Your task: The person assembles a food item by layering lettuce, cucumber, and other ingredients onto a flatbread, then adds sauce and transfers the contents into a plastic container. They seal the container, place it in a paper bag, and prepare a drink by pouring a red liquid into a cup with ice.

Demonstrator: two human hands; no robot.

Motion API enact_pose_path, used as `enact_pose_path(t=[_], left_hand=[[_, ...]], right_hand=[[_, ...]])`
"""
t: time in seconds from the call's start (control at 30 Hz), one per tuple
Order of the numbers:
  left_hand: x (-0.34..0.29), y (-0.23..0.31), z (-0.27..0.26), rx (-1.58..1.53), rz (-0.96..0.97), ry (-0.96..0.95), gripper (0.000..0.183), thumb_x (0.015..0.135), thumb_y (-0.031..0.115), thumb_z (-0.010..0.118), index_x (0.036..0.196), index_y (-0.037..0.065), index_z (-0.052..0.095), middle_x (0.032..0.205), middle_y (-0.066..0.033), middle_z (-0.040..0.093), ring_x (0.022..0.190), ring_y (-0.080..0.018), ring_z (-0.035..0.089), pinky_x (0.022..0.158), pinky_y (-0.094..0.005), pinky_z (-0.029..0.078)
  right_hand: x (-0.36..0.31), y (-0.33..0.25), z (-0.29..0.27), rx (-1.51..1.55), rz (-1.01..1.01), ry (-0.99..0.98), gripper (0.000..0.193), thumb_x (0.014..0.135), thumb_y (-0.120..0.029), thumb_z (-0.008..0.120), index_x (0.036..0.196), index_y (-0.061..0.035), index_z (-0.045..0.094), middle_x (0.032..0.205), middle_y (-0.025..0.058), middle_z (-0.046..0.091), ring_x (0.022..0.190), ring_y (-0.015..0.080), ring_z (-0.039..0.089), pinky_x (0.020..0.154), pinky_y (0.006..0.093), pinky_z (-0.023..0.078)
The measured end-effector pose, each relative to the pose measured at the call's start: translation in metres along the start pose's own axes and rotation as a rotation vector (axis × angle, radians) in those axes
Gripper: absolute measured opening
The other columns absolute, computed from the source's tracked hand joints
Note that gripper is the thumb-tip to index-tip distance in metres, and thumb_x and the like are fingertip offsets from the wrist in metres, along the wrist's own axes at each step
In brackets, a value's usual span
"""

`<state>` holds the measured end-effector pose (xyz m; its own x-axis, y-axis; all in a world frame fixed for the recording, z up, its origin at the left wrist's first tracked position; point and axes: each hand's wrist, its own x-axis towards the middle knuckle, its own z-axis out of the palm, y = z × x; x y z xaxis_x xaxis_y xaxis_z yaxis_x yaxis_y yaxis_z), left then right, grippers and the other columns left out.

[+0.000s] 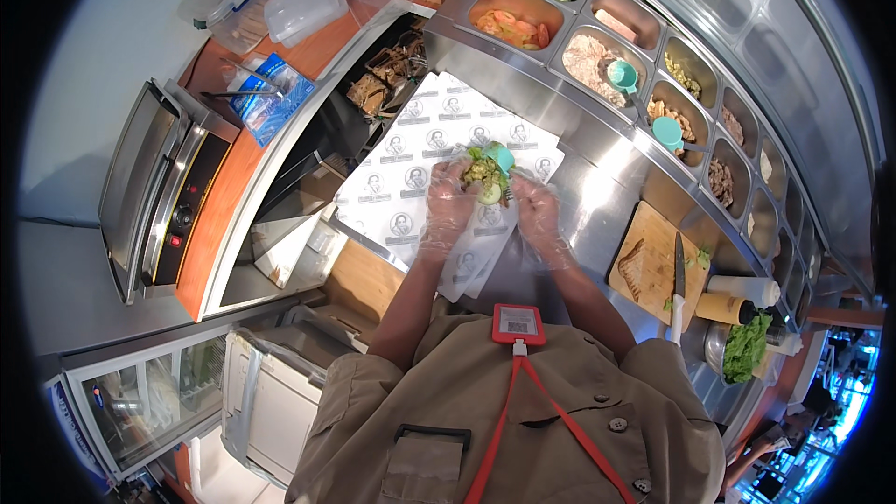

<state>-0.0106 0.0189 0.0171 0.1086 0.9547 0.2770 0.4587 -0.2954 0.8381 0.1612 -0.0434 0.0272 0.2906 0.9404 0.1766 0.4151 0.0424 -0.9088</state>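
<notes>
A bundle of food with lettuce, chopped green topping and cucumber slices (489,192) sits over the patterned white paper sheets (383,191); its base is mostly hidden. At its left edge my left hand (450,203), in a clear plastic glove, has its fingers curled against the side of the food. A small teal scoop (501,159) tilts over the far part of the filling. Close by on the right, my right hand (537,209), gloved too, is closed with its fingertips at the scoop; its handle is hidden.
Steel topping bins (511,17) curve along the far and right sides. A cutting board (653,266) with a knife (679,280) lies right, near squeeze bottles (726,307) and a bowl of lettuce (747,350). At left stand a press grill (159,191) and plastic tubs (303,11).
</notes>
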Motion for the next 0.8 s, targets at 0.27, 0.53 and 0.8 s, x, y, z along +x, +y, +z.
enact_pose_path(t=[0.27, 0.53, 0.8], left_hand=[[-0.005, 0.004, 0.0, 0.062, 0.0, -0.012, 0.061, 0.072, 0.005, 0.081, 0.129, 0.008, 0.062, 0.117, -0.0147, 0.054, 0.084, -0.0226, 0.064, 0.076, -0.0347, 0.057], [-0.006, 0.001, 0.004, 0.084, 0.032, 0.012, 0.065, 0.069, 0.005, 0.085, 0.129, 0.007, 0.06, 0.118, -0.0149, 0.054, 0.083, -0.0221, 0.064, 0.073, -0.0348, 0.057], [-0.008, 0.003, 0.007, 0.076, 0.027, 0.022, 0.065, 0.069, 0.005, 0.085, 0.129, 0.007, 0.06, 0.12, -0.0148, 0.054, 0.086, -0.0227, 0.064, 0.075, -0.0349, 0.057]], right_hand=[[0.006, -0.003, -0.008, -0.078, -0.029, -0.091, 0.028, 0.1, -0.012, 0.057, 0.122, 0.0005, 0.069, 0.109, 0.0197, 0.074, 0.099, 0.0222, 0.071, 0.088, 0.0315, 0.053], [0.013, -0.008, -0.015, -0.082, -0.225, -0.063, 0.029, 0.098, -0.007, 0.056, 0.123, 0.0011, 0.069, 0.108, 0.0218, 0.073, 0.095, 0.0217, 0.071, 0.087, 0.0325, 0.054], [0.008, 0.001, -0.005, 0.274, -0.122, -0.02, 0.027, 0.097, -0.001, 0.058, 0.121, 0.0039, 0.069, 0.097, 0.0145, 0.072, 0.089, 0.0179, 0.066, 0.084, 0.0295, 0.052]])
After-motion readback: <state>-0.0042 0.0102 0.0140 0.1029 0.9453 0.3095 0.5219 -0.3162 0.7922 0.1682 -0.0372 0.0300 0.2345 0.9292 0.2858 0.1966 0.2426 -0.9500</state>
